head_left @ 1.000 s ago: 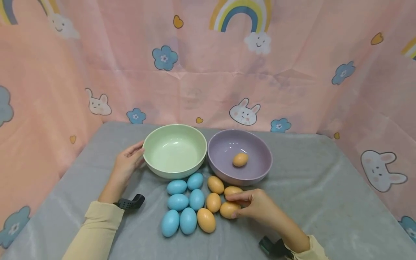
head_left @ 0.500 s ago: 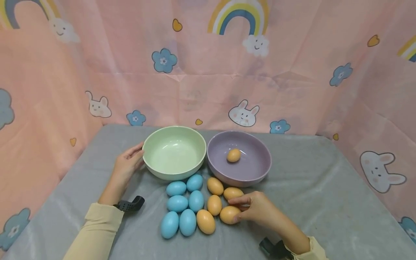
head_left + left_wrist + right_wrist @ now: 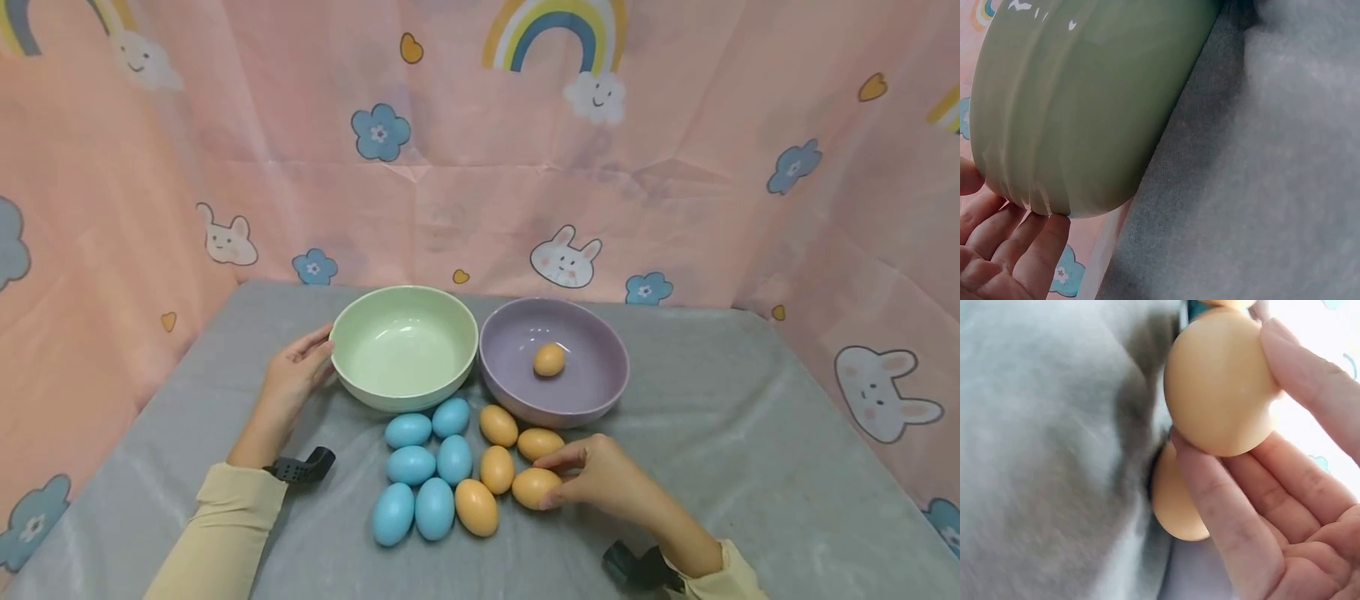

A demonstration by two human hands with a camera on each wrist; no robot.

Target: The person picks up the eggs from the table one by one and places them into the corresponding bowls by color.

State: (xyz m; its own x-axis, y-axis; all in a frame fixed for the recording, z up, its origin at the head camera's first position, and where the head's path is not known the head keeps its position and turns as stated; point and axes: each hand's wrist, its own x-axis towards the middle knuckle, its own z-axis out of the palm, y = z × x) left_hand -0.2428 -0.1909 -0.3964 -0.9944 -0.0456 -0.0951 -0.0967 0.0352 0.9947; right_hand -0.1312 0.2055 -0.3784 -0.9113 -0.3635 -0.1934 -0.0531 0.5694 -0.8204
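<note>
My right hand (image 3: 600,471) pinches an orange egg (image 3: 536,488) between thumb and fingertips at the near right of the egg group. In the right wrist view this egg (image 3: 1219,381) fills the grip, and another orange egg (image 3: 1175,500) shows behind the fingers. Against the left outer wall of a light green bowl (image 3: 405,400) rests my left hand (image 3: 292,371). In the left wrist view its nearly straight fingers (image 3: 1041,250) touch the bowl's side, the thumb close to the rim. The green bowl has nothing in it.
Right beside the green bowl stands a purple bowl (image 3: 592,400) with one orange egg (image 3: 550,359) inside. Several blue eggs (image 3: 411,465) and several orange eggs (image 3: 497,469) lie in front of the bowls on the grey cloth (image 3: 712,442). A patterned pink curtain (image 3: 450,183) surrounds the table.
The egg in the purple bowl has rolled about, first leftward and then slightly back right. My right hand stays at the same egg, shifting slightly right with it; the left hand holds its place.
</note>
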